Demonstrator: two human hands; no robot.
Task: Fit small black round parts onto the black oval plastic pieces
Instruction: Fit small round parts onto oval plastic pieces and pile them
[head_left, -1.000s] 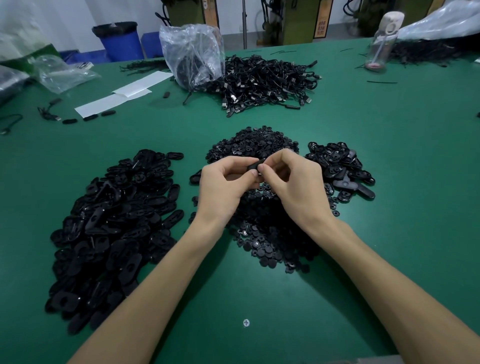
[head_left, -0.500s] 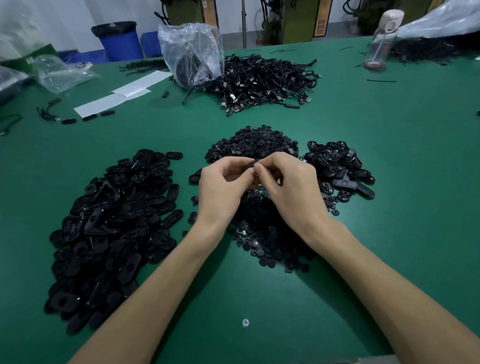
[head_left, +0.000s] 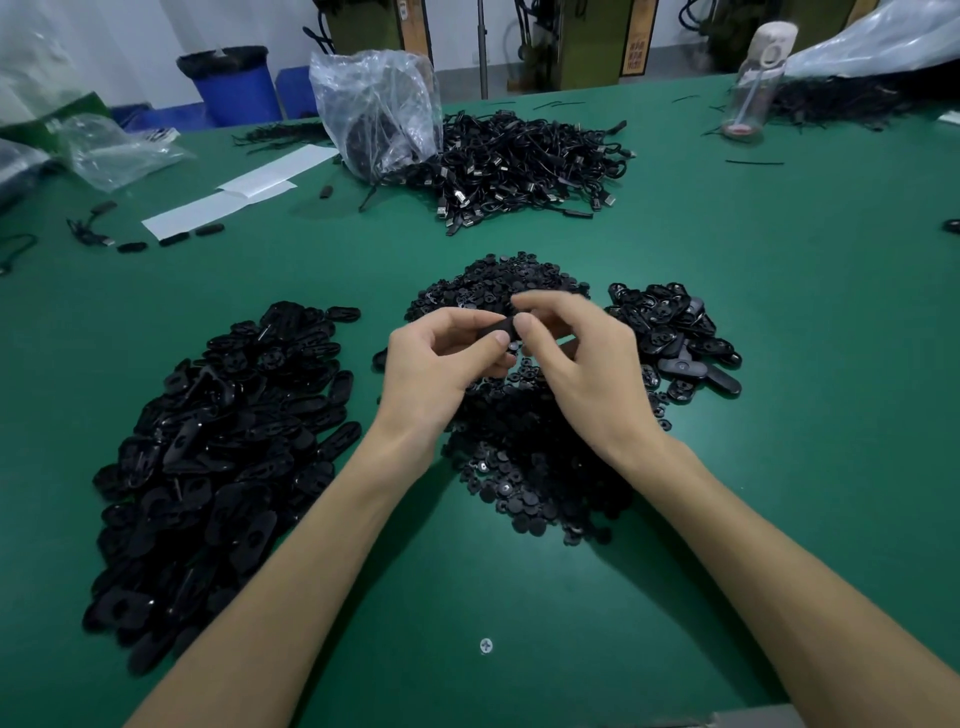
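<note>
1. The green worktop (head_left: 779, 312) carries everything and fills most of the view.
2. On its left lies a broad heap of oval pieces (head_left: 218, 457), black and loosely piled.
3. At the far side a tangled cable heap (head_left: 524, 166) rests against a crumpled clear plastic bag (head_left: 374, 109).
4. In the middle, under both hands, spreads the heap of round parts (head_left: 530, 467), small black discs.
5. Just right of it sits a smaller pile of oval pieces (head_left: 670, 332); some show a round centre.
6. The left hand (head_left: 431, 374) is held above the round parts, fingers curled, pinching a single oval piece (head_left: 501, 326) between thumb and fingertips, lifted off the worktop.
7. The right hand (head_left: 582, 374) meets it from the other side, thumb tip against the piece's right end and fingers curled. Its forefinger is blurred, so whether it holds a round part cannot be told.
8. A clear bottle (head_left: 753, 88) stands at the far right.
9. A screw head (head_left: 486, 646) sits in the worktop between the forearms.
</note>
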